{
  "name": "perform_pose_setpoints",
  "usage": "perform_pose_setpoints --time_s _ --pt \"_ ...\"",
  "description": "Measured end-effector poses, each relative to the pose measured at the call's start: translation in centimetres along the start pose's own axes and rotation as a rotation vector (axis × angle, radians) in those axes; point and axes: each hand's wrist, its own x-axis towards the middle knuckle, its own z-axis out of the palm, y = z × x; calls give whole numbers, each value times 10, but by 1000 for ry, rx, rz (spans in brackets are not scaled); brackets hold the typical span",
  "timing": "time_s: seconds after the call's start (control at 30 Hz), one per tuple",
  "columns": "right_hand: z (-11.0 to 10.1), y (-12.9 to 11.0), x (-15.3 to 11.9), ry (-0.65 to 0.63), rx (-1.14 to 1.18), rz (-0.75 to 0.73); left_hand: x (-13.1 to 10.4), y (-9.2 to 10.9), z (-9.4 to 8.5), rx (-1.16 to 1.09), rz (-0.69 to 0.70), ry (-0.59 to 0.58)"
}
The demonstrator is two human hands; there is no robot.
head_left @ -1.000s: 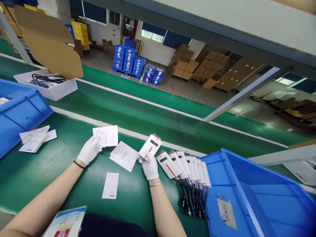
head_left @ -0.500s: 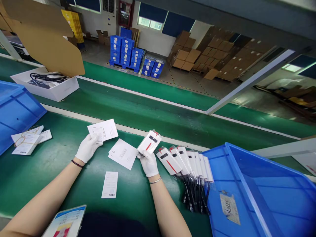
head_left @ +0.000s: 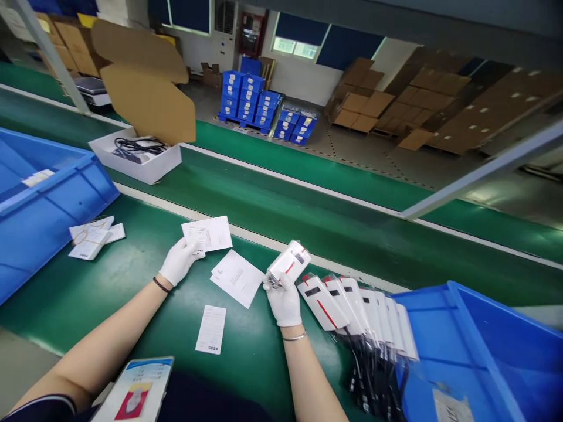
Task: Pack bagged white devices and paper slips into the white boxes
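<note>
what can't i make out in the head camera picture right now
- Head view: print on the papers in the left hand, too small to read.
- Head view: lower end of the white packet, partly covered by the right hand.
- Head view: blue bin at right, cut off by the picture's edges.

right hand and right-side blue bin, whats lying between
In the head view, bagged white devices with black cables lie between the right hand and that blue bin.

Matt paper sheets (head_left: pixel 238 279), glossy film-wrapped packets (head_left: pixel 358 310), smooth plastic crates (head_left: pixel 440 334)
</note>
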Motion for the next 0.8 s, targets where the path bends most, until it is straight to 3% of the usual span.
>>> perform_pose_setpoints --time_s 0.27,0.53,0.8 --pt "-2 -4 2 81 81 92 -1 -8 0 -1 36 -27" --pt "-5 -3 3 63 83 136 2 -19 -8 32 151 -49" --pt "-8 1 9 73 122 140 0 -1 0 -70 181 -12"
